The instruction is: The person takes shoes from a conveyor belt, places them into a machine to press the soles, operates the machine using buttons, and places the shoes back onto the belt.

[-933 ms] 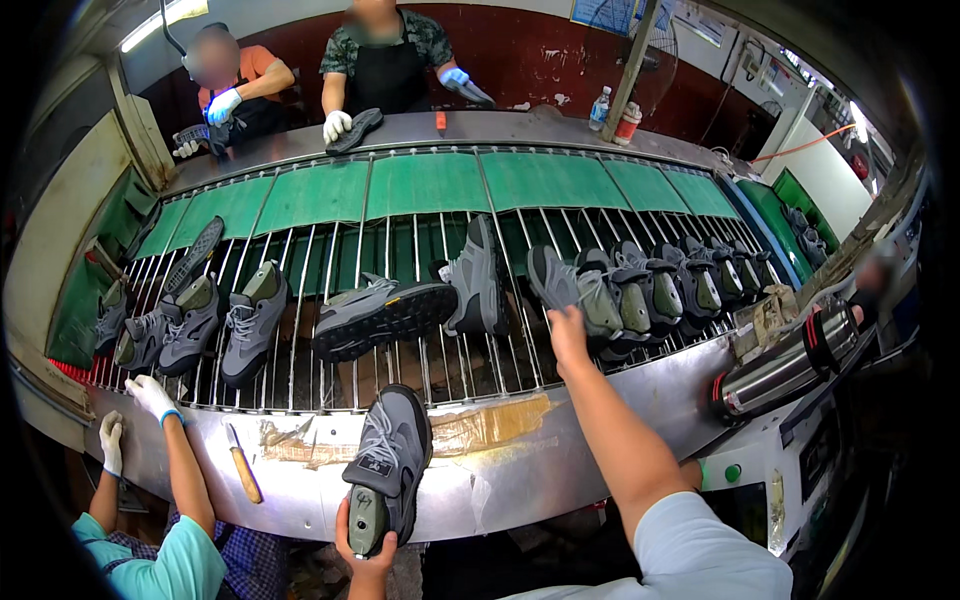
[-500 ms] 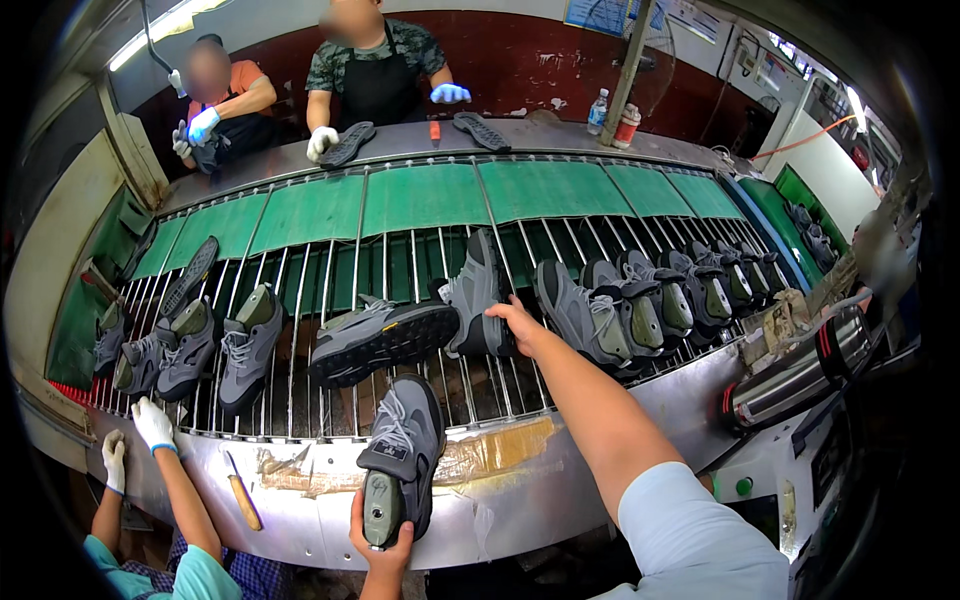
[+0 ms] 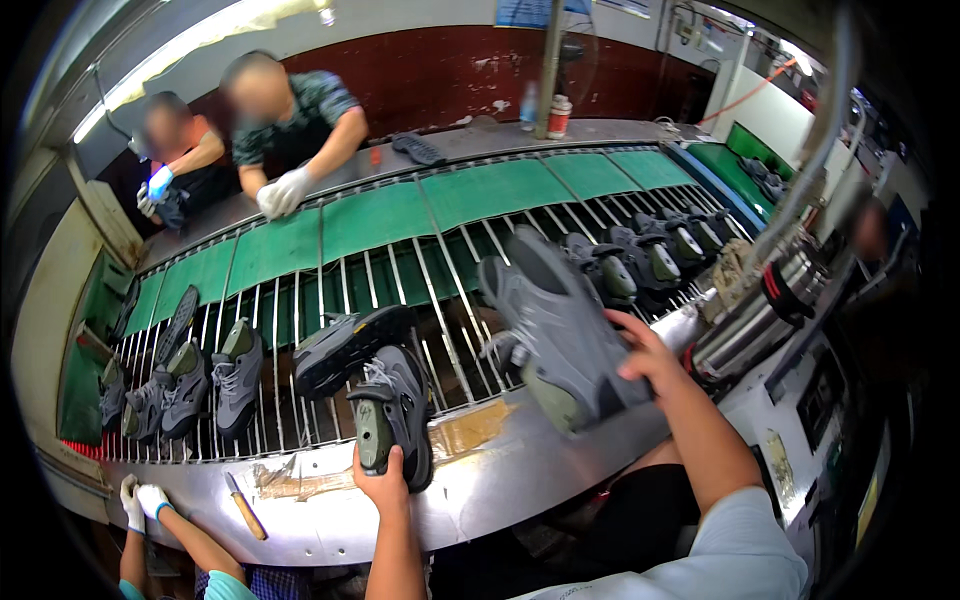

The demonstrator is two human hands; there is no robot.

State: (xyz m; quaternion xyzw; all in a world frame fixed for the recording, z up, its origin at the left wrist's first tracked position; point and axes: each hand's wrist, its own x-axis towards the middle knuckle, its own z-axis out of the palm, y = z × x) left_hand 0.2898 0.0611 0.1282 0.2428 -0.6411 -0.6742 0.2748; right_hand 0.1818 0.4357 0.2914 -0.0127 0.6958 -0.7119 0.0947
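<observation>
My left hand (image 3: pixel 385 474) grips the heel end of a grey lace-up shoe (image 3: pixel 405 395) with a green shoe last inside, held over the near edge of the rack. In my right hand (image 3: pixel 645 355) is another grey shoe (image 3: pixel 575 335), blurred by motion, tilted and raised over the rack's right part; a green last (image 3: pixel 552 397) shows at its lower end. Part of a grey shoe shows behind it, mostly hidden. Next to the left-hand shoe, a grey shoe (image 3: pixel 350 350) lies on its side with its black sole showing.
Lasted shoes stand on the metal-bar rack (image 3: pixel 275 400) left and right. Green sheets (image 3: pixel 500 192) run along its far side. A wooden-handled knife (image 3: pixel 245 508) lies on the near metal ledge. A steel flask (image 3: pixel 740 325) stands right. Gloved co-workers are at the far side and lower left.
My right hand has lifted a shoe off the rack and brought it nearer. The left-hand shoe has moved up toward the rack. A far co-worker's hands have come together; the view has shifted.
</observation>
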